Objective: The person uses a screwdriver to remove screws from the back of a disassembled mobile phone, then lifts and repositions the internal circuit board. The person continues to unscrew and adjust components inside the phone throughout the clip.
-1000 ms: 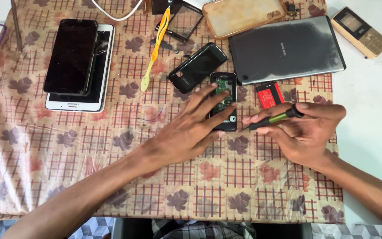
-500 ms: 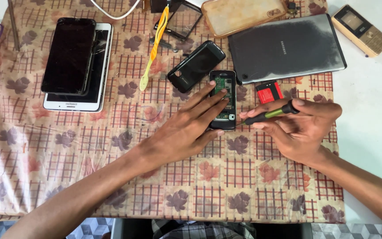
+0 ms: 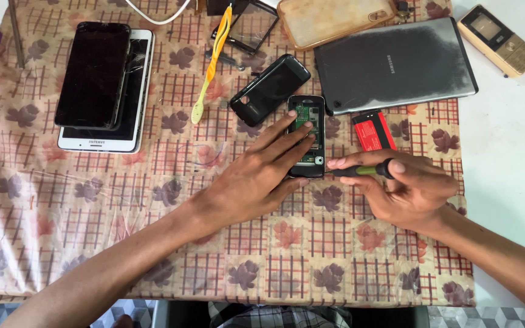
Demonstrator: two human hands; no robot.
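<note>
A small opened phone [image 3: 308,127] with its green circuit board showing lies on the patterned tablecloth [image 3: 62,212]. My left hand [image 3: 256,176] presses flat on it, fingers spread over its left side. My right hand [image 3: 405,188] grips a screwdriver [image 3: 363,171] with a green and black handle, its tip pointing left at the phone's lower right corner. A red battery [image 3: 373,130] lies just right of the phone, above my right hand.
A black phone back cover [image 3: 270,88] and a yellow toothbrush [image 3: 212,61] lie above the phone. Two stacked tablets [image 3: 101,85] sit at the left, a grey tablet [image 3: 396,64] at the upper right, a gold keypad phone [image 3: 498,39] on the white table.
My right hand has lowered the screwdriver and brought its tip to the phone's lower right corner. My left hand still presses on the phone.
</note>
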